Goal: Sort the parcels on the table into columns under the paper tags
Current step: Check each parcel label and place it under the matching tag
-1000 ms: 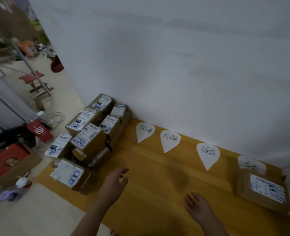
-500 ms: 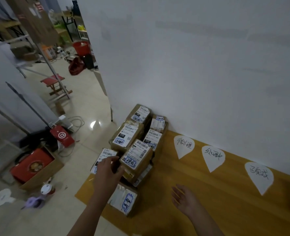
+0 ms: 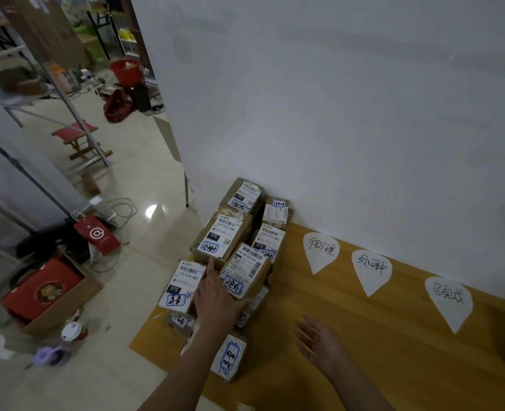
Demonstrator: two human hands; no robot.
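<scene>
Close to us, over the yellow desk [image 3: 408, 351], our right hand [image 3: 316, 342] is wide open and holds nothing. At ten o'clock from it, our left hand [image 3: 218, 301] reaches onto the heap of parcels [image 3: 224, 232] with straight fingers, gripping nothing. The heap sits at the desk's nine o'clock end. Farther off, at two o'clock, white paper tags [image 3: 321, 250] with black writing lie in a row along the wall [image 3: 364, 114].

- A red bucket [image 3: 126, 71] stands far back on the floor.
- A red stool [image 3: 75, 134] stands nearer.
- A red paper bag [image 3: 97, 234] lies beside white cables [image 3: 121, 207].
- A white-lidded cup [image 3: 72, 333] stands just beside an open cardboard box [image 3: 67, 304].
</scene>
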